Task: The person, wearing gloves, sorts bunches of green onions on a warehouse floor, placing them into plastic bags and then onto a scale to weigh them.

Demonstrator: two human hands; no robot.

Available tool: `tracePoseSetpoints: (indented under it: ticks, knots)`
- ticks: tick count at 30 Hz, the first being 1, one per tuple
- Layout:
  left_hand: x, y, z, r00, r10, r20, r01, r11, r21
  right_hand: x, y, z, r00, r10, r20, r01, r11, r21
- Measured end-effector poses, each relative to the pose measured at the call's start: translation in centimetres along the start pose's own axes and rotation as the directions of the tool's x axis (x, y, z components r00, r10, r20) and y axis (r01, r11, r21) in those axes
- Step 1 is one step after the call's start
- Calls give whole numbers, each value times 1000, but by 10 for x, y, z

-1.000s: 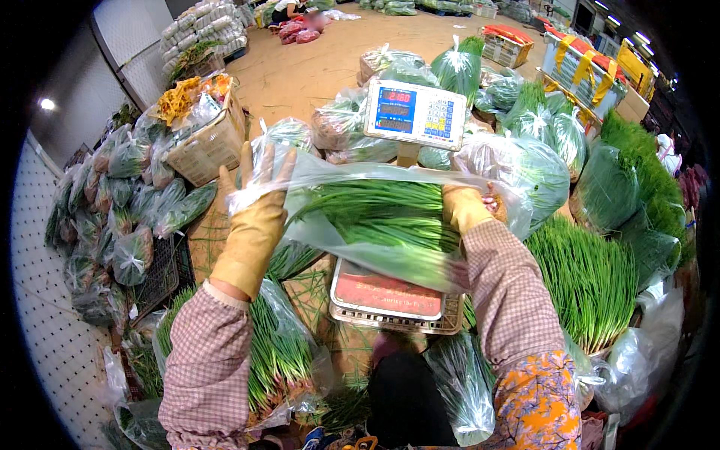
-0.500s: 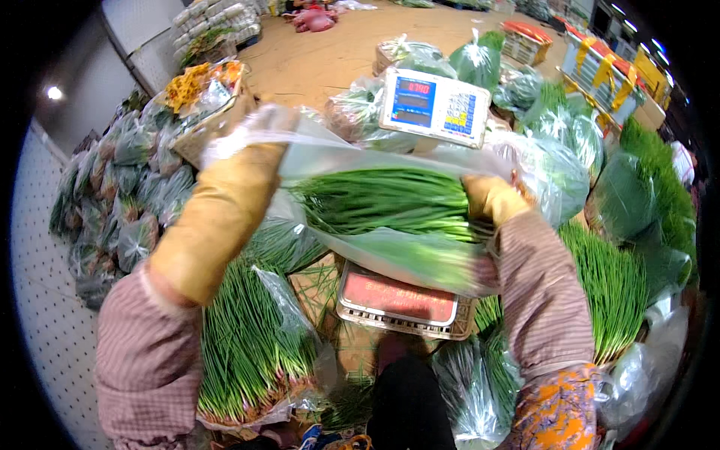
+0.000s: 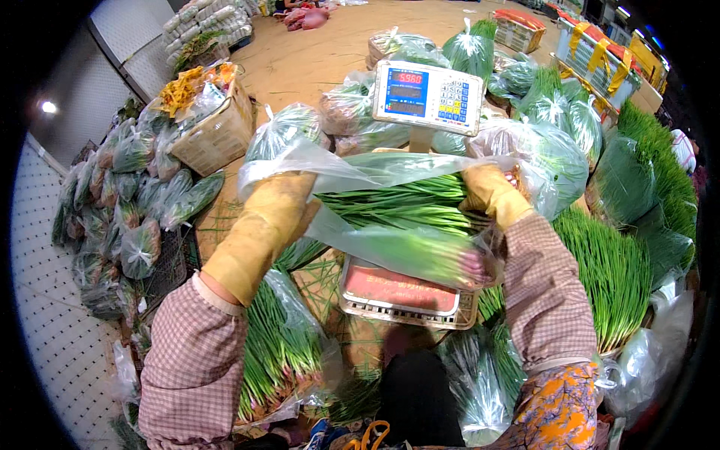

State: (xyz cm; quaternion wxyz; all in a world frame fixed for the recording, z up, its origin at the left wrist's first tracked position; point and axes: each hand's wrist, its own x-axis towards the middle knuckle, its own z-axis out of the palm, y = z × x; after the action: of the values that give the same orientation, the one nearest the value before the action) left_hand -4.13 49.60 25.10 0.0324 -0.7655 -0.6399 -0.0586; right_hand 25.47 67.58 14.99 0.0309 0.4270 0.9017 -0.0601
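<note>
A clear plastic bag [image 3: 358, 238] holding a bundle of spring onions [image 3: 397, 204] lies on its side over the weighing scale's red platform [image 3: 397, 285]. Green stalks show through the open side, and the pale purple root ends point right. In its yellow glove, my left hand [image 3: 279, 206] is closed on the bag's plastic at the leafy end; the fingertips are partly hidden. My right hand [image 3: 493, 196], gloved too, grips the bag's edge beside the root ends. Behind the bundle stands the scale's white and blue display [image 3: 427, 97].
Loose spring onions lie in heaps at the near left [image 3: 281, 352] and at right [image 3: 607, 277]. Filled bags [image 3: 139, 247] are piled at left, with more behind the scale. A carton [image 3: 217, 131] stands at far left; strapped crates [image 3: 592, 64] stand at far right.
My left hand has come nearer and to the right, bringing its end of the plastic along. My right hand keeps its place at the root ends. The display's reading has changed.
</note>
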Motion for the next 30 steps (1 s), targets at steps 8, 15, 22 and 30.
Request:
tracePoseSetpoints:
  ticks: [8,15,22,30]
  knots:
    - [-89,45,-45,985,52,-163,-118,898,-423,-79,-66,-54,947,-185,-262,170,982,-79]
    - [-295,23,-26,859,-477,186,470,590,-657,-173,-189,-39,805,-495,-326,593,669,448]
    - [-461,32,58,510,-749,423,679,49,-732,-176,-295,46,560,-784,-268,811,452,373]
    - [-482,55,90,512,-745,427,522,-125,-844,-140,-164,4,850,-338,-404,389,920,47]
